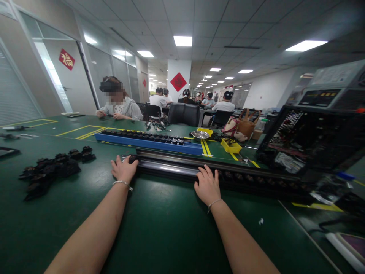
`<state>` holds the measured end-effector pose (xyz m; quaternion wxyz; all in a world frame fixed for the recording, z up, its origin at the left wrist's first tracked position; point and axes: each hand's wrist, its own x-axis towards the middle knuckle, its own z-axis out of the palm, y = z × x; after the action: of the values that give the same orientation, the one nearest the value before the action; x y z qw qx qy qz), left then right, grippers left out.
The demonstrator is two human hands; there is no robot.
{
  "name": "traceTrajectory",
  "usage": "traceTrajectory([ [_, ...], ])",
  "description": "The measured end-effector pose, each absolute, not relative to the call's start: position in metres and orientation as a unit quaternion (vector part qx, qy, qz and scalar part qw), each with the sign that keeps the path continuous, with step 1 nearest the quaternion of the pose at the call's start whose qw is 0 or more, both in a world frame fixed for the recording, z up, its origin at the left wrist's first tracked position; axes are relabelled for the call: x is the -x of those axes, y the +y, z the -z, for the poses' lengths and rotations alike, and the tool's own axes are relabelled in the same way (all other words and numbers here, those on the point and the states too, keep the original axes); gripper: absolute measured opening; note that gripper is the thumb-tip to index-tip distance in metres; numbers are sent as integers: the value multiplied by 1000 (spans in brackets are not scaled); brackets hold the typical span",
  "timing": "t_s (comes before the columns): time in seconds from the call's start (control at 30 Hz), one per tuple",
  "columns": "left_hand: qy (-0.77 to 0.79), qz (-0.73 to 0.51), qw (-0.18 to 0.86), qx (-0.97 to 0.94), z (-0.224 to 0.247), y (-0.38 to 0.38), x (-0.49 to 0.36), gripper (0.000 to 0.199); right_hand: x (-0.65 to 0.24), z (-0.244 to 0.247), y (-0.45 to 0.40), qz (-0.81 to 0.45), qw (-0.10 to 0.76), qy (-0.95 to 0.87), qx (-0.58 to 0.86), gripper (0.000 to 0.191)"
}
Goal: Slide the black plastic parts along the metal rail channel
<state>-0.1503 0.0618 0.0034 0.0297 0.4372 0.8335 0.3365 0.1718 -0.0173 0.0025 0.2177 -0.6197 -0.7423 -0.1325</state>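
Note:
A long black tray [165, 169] with a shiny inner channel lies across the green table in front of me. At its left end is my left hand [124, 170], its thumb and fingers closed about a small black part [132, 158]; the fingers partly cover that part. My right hand [208, 185] rests on the tray's near edge around its middle, fingers stretched and somewhat apart, with nothing visible in them. To the right of this hand, a row of dark parts [242, 177] sits in the tray. A pile of similar black parts [54, 167] lies on the table at left.
Behind the black tray stands a blue tray [148, 144] holding a row of black parts. Beyond are a metal dish [200, 134] and a yellow bin [230, 145]. An open computer case [288, 140] stands at right. A co-worker [121, 102] sits across the table.

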Motion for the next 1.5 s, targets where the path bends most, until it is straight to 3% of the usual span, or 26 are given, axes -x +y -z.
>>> traceTrajectory([
  [0.53, 824, -374, -2, -425, 3, 68, 160, 59, -171, -3, -18, 132, 220, -742, 619, 24],
  [1.5, 822, -432, 51, -369, -2, 64, 161, 55, -172, -2, -17, 131, 218, -743, 619, 24],
])
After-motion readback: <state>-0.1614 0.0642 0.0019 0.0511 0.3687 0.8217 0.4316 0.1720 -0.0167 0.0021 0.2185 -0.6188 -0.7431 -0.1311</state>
